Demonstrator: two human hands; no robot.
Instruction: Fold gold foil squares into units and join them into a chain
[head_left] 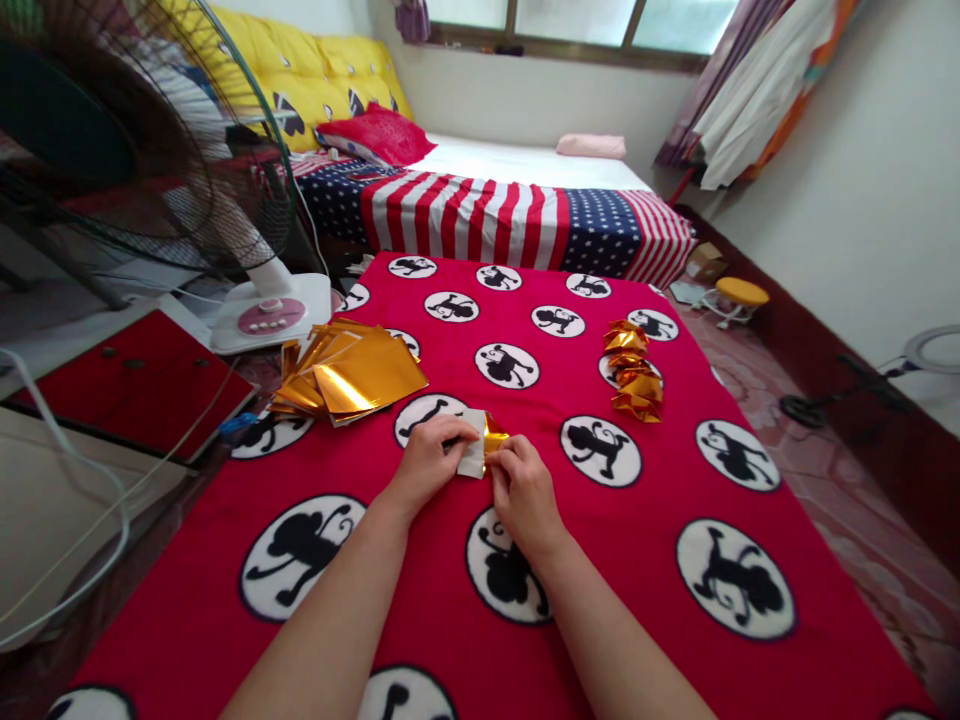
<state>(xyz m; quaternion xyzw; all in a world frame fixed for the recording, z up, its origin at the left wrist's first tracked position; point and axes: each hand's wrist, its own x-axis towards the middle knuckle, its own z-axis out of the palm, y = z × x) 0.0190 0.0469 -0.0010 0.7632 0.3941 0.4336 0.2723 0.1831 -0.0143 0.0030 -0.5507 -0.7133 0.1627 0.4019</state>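
Between my hands, at the middle of the red cloth, is a partly folded sheet of gold foil paper [473, 457], its white back showing on the left and gold on the right. My left hand [431, 455] pinches its left part. The fingers of my right hand [525, 490] are closed on its gold right edge. A loose stack of flat gold foil sheets [371, 375] lies to the left, beyond my left hand. Several folded gold foil pieces [636, 375] stand in a row to the right, apart from my right hand.
The red cloth [525, 400] with monkey prints covers the table. A fan [262, 300] stands at the left beside a red-topped box [135, 375]. Behind the table is a bed [480, 215]. An orange stool [742, 292] is on the floor at right.
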